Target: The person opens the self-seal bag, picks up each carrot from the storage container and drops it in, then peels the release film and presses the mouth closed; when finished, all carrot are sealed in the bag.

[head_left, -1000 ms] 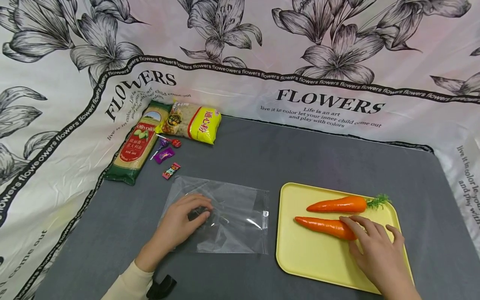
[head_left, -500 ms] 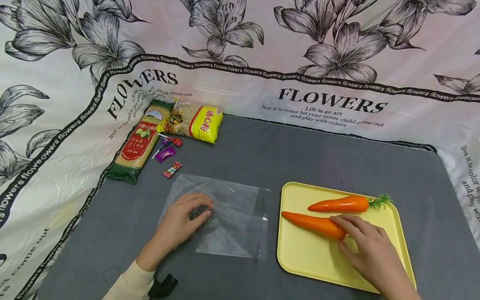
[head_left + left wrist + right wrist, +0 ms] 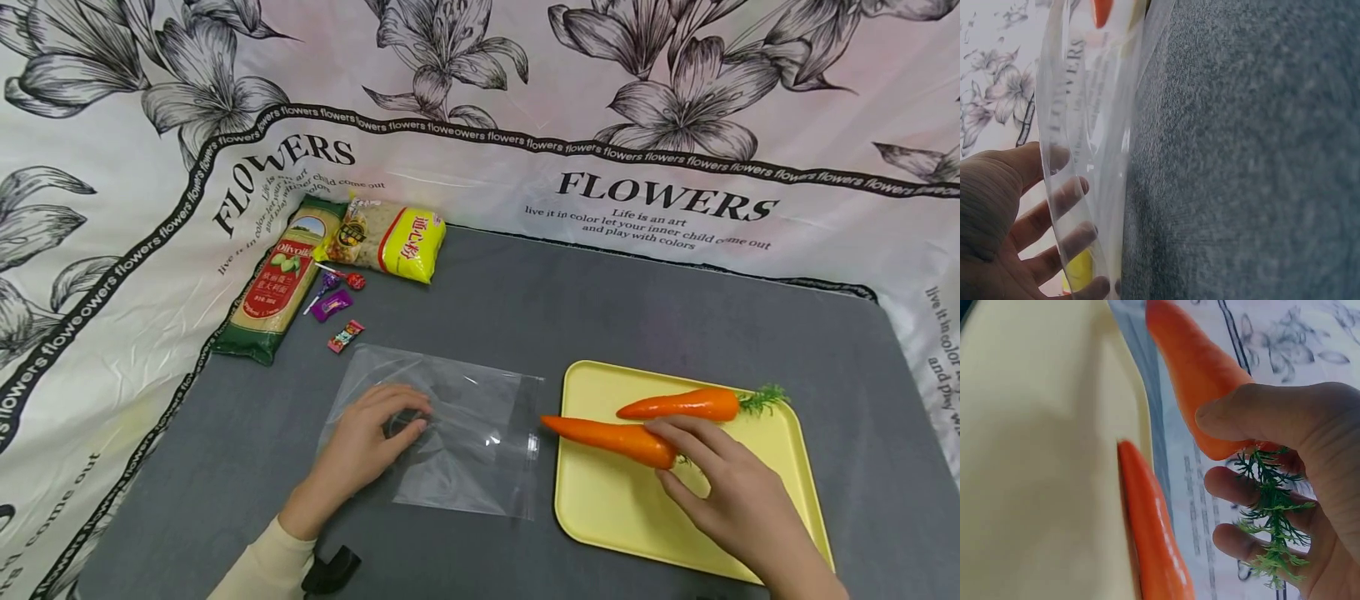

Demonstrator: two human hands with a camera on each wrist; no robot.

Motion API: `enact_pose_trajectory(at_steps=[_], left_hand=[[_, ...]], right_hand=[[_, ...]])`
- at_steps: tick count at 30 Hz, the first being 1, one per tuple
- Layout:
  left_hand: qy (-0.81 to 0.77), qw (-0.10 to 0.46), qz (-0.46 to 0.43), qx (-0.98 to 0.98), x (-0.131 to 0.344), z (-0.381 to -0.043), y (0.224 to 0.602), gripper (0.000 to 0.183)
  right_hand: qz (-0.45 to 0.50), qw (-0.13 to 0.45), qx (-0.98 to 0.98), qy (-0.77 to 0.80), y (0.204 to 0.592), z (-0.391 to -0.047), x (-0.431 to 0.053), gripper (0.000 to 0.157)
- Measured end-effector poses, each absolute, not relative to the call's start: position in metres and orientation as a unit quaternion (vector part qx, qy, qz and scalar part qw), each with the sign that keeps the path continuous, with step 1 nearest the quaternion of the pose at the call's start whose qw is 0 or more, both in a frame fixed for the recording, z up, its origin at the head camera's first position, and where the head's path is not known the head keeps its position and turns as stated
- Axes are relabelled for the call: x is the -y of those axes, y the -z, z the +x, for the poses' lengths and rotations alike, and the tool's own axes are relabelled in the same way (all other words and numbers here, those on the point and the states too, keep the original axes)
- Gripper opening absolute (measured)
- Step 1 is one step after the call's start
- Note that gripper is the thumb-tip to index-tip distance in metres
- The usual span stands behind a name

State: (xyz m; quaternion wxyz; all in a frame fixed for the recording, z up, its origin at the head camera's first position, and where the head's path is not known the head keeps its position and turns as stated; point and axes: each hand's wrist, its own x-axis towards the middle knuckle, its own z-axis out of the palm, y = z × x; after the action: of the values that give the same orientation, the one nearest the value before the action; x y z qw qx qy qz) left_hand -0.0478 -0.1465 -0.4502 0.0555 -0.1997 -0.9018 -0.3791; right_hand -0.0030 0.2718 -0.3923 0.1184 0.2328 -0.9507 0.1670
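My right hand [image 3: 738, 492] pinches an orange carrot [image 3: 607, 437] near its leafy end, above a yellow tray [image 3: 637, 525]. The carrot's tip points left, past the tray's left rim. In the right wrist view, the thumb presses the thick end of this carrot [image 3: 1200, 375], and green leaves [image 3: 1272, 519] hang by the fingers. A second carrot [image 3: 678, 405] lies on the tray behind it. My left hand [image 3: 367, 437] rests on a clear plastic bag [image 3: 480, 450] left of the tray. Through the plastic, the left wrist view shows relaxed, spread fingers [image 3: 1054, 206].
At the back left lie a green-ended spaghetti pack [image 3: 277, 283] and a yellow pasta bag [image 3: 390, 237]. Before them are lollipops [image 3: 327, 283], a purple-wrapped candy [image 3: 331, 305] and a red-wrapped candy [image 3: 346, 337]. A black object [image 3: 332, 571] sits by the left sleeve.
My right hand has lifted the nearer carrot off the tray and moved it left, towards the plastic bag. The left hand stays in place on the bag.
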Motion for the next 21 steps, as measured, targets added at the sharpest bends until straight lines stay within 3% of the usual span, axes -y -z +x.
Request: enact_pose_trajectory(at_steps=[5, 10, 21], left_hand=[[0.376, 0.051, -0.204, 0.903, 0.144, -0.048, 0.449, 0.020], [0.376, 0.056, -0.216, 0.899, 0.143, -0.048, 0.450, 0.021], [0.380, 0.061, -0.223, 0.896, 0.142, -0.048, 0.452, 0.022]], right_hand=[[0.251, 0.117, 0.946, -0.169, 0.398, -0.012, -0.250, 0.044], [0.258, 0.104, 0.947, -0.162, 0.408, -0.022, -0.232, 0.058], [0.297, 0.070, 0.927, -0.219, 0.423, -0.042, -0.197, 0.058]])
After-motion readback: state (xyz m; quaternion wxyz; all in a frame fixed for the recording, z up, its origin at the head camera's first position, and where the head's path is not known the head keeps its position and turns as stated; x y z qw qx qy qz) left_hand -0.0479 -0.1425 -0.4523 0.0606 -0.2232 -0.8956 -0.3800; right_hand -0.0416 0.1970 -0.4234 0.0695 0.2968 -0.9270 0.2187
